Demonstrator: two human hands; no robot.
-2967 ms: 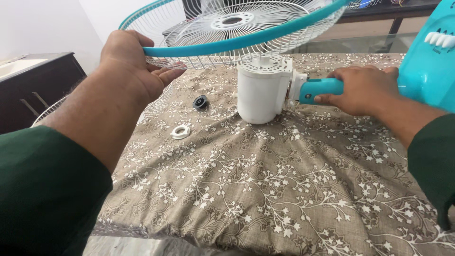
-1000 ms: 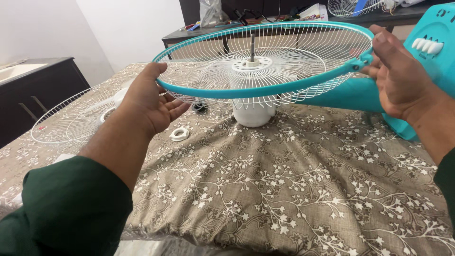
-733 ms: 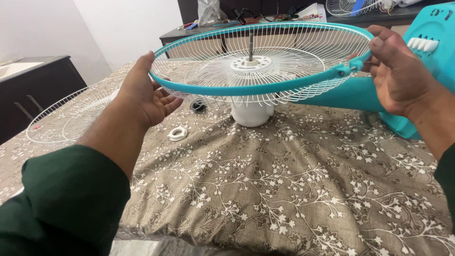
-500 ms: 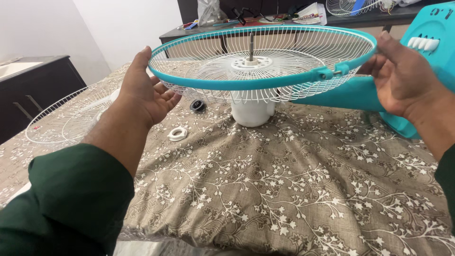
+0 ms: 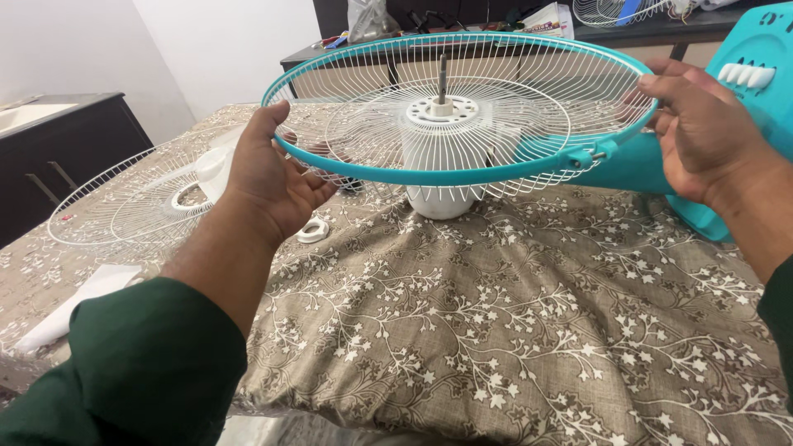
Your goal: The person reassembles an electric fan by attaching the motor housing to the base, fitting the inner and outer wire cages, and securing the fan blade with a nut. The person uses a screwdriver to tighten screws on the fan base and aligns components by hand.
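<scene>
Both hands hold the teal-rimmed guard (image 5: 462,177) level over the white motor (image 5: 442,194) at the middle of the desk (image 5: 537,330). The left hand (image 5: 273,177) has its fingers curled round the rim at nine o'clock; the right hand (image 5: 702,124) grips it at three o'clock. The shaft (image 5: 443,78) already pokes up through the guard's hub, so I'd say the guard is seated but not fastened: the white ring (image 5: 312,231) lies loose on the cloth, and the second guard (image 5: 140,202) waits well apart at nine o'clock.
</scene>
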